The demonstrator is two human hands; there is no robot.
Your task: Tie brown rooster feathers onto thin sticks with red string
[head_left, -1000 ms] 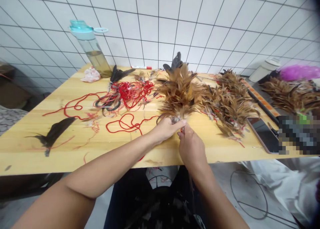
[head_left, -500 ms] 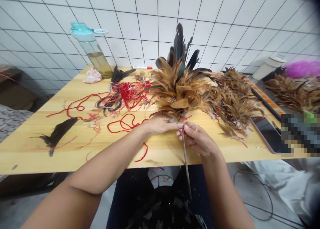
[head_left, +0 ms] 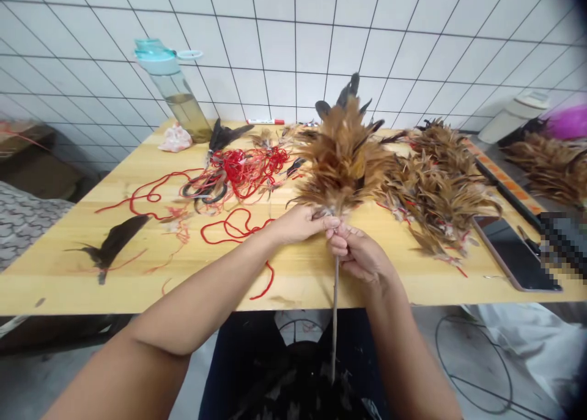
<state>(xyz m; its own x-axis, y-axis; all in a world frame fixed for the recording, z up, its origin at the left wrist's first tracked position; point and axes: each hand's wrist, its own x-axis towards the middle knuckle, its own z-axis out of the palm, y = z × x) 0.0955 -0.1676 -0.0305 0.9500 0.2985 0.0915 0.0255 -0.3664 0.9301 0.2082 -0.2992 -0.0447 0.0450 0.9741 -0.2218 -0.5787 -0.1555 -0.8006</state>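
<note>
Left hand (head_left: 300, 224) is closed around the base of the brown rooster-feather bundle (head_left: 342, 157), fingers pressed together, fingertips against the right hand. Right hand (head_left: 360, 255) is curled around the thin wooden stick (head_left: 334, 322) just under the bundle, fingers together, knuckles toward the left hand. Exact grip on the stick is partly hidden by the fingers, so I can't tell for sure whether any binding thread is in there.

Main change: the stick has swung from a slant to near vertical, tip down past the table's front edge, over the person's dark lap. The bundle now stands upright above the hands, held clear of the pine table (head_left: 137, 285).

Just right of the hands are loose feather bunches (head_left: 438, 194), with red thread ends among them. Left of the hands lies a loop of red yarn (head_left: 229, 230), and beyond it a red yarn tangle (head_left: 243, 169) around what look like black scissor handles (head_left: 204, 191). A single dark feather bunch (head_left: 114, 239) sits at the far left. At the back stand a water bottle (head_left: 177, 96) with a teal lid and a crumpled tissue (head_left: 175, 137). A phone (head_left: 516, 255) lies face up on the right.
</note>
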